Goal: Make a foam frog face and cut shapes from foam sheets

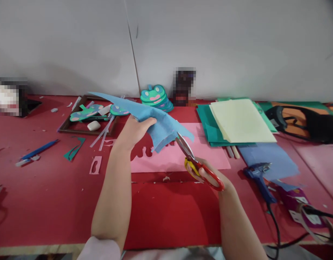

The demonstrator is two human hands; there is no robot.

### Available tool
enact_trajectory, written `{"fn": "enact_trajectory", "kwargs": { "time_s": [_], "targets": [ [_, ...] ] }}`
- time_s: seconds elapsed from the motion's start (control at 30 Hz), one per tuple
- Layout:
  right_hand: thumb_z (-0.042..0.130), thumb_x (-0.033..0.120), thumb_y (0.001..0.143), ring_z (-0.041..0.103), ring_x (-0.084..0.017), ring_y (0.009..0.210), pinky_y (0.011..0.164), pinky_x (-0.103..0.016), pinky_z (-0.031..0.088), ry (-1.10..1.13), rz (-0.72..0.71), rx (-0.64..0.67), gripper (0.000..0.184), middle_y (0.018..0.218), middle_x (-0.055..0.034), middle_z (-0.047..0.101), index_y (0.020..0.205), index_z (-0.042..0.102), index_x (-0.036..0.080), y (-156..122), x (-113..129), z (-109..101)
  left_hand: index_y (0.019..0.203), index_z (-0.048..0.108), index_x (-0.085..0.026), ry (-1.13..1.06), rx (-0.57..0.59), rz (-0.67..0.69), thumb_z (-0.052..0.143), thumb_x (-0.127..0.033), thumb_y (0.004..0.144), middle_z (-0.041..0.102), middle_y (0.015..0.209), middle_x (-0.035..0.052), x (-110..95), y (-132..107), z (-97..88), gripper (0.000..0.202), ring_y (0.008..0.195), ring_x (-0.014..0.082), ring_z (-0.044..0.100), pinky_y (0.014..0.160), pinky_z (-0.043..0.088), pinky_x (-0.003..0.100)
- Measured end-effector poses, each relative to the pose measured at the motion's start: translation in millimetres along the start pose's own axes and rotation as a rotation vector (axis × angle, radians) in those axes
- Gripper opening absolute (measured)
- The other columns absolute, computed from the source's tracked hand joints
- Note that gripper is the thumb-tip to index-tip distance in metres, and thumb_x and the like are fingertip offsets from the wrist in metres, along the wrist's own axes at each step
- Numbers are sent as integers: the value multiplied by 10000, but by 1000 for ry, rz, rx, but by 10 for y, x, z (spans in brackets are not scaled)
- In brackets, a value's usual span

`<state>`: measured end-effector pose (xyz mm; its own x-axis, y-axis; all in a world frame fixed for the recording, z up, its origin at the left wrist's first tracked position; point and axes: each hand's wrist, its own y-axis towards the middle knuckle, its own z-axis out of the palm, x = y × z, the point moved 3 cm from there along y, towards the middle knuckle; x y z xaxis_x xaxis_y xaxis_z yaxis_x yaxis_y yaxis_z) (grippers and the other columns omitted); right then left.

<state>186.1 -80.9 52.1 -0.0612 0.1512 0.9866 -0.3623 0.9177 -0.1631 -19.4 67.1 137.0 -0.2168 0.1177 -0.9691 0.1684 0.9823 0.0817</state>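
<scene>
My left hand [139, 130] grips a sheet of blue felt [162, 124], thumb on top, and holds it up off the table. The sheet is bent, with one long corner pointing to the left. In my right hand [209, 171] is a pair of scissors [188, 153] with red and yellow handles. Their blades point up and to the left, and the tip is at the felt's lower right edge. Whether the blades are on the felt or just beside it, I cannot tell. Below lies a pink felt sheet [209, 151] with cut-out gaps along its left side.
At the back stands a stack of green frog-face cutouts [155, 97]. A brown tray [63, 126] with loose items is at the left. Green and cream sheets [242, 121], a blue glue gun [261, 177] with a cable and a black bag [315, 124] lie at the right.
</scene>
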Motion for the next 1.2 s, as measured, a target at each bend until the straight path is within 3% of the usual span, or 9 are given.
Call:
{"fn": "enact_trajectory", "kwargs": {
  "time_s": [0.5, 0.97, 1.2],
  "targets": [
    [455, 735, 703, 259, -56, 326, 375, -244, 171, -17, 18, -79, 545, 446, 61, 407, 690, 489, 191, 21, 27, 2, 662, 592, -204, -12, 4, -55, 592, -235, 645, 629, 688, -1, -20, -8, 35, 35, 735, 175, 576, 689, 477, 276],
    [513, 728, 663, 277, -61, 332, 360, -246, 145, 33, 56, -109, 550, 484, 47, 430, 755, 535, 186, 13, 39, 8, 667, 569, -190, -24, -79, -27, 614, -250, 633, 607, 691, -15, -14, -12, 4, 83, 712, 153, 559, 664, 467, 263],
    [523, 690, 697, 294, -40, 331, 330, -219, 159, 33, 48, -80, 531, 557, 33, 470, 809, 530, 170, 2, -16, -12, 704, 615, -200, -103, -103, -21, 635, -233, 632, 659, 752, -12, -50, -20, 13, 81, 771, 169, 600, 731, 488, 283]
  ]
}}
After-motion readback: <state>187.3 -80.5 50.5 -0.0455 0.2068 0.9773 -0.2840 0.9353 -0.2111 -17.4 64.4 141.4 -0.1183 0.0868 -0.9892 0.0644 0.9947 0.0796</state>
